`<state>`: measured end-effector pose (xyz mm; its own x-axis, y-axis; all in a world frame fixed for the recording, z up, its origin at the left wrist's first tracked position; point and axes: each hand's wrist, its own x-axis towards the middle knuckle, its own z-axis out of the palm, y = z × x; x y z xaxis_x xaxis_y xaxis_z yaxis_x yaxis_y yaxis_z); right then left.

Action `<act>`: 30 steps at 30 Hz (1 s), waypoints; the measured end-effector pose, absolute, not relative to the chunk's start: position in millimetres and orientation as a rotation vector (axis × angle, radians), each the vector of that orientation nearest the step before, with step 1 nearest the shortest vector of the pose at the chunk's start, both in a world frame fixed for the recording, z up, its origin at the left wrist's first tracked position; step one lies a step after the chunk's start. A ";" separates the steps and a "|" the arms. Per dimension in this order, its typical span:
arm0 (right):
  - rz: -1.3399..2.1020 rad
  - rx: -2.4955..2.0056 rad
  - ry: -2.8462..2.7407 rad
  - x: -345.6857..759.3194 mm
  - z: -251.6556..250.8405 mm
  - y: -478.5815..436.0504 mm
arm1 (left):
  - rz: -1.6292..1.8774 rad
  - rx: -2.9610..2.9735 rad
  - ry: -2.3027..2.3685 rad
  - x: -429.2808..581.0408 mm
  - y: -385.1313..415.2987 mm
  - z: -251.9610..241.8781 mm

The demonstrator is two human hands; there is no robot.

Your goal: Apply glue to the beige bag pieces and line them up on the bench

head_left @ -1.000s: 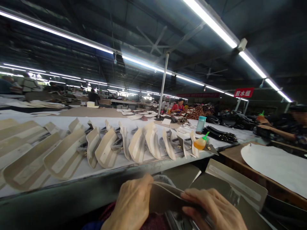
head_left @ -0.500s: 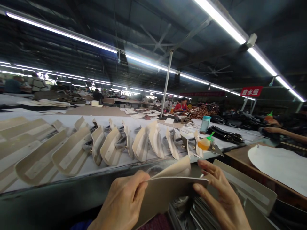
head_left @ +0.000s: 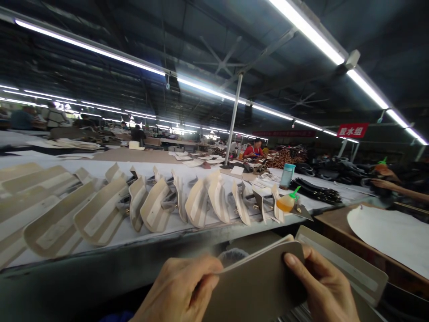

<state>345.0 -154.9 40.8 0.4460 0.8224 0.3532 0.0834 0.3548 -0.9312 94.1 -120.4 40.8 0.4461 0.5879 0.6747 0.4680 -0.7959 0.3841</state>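
Observation:
A grey-brown panel (head_left: 254, 286) with a pale inner layer is held up low in the view, its two layers lying close together along the top edge. My left hand (head_left: 184, 286) pinches its left end between thumb and fingers. At the right end, my right hand (head_left: 323, 279) grips the rounded corner, thumb on the near face and fingers behind. Another beige panel (head_left: 360, 268) with a pale strip lies behind and to the right of my right hand.
Several curved beige pieces (head_left: 100, 212) stand in a row on the white-covered table (head_left: 147, 243). An orange-filled bottle (head_left: 284, 203) with a green nozzle and a blue bottle (head_left: 287, 175) stand at its right. Someone's forearm (head_left: 402, 188) reaches in at far right.
The panel's pale back flap has come down against the front layer. My right hand has closed around the right corner, and both hands have shifted slightly right.

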 end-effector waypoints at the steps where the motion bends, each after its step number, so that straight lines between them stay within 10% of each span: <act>1: 0.594 -1.129 -0.990 341.8 42.6 -156.0 | 1.268 2.550 0.933 93.4 -120.2 42.0; 30: 0.265 -1.228 -1.286 330.4 40.1 -162.5 | 1.256 2.513 0.888 147.0 -102.7 26.2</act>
<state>330.4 -162.5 40.1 0.3468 0.7422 0.5734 0.4544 0.4018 -0.7950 147.0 -102.7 26.2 0.4600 0.5919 0.6618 0.4263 -0.8011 0.4201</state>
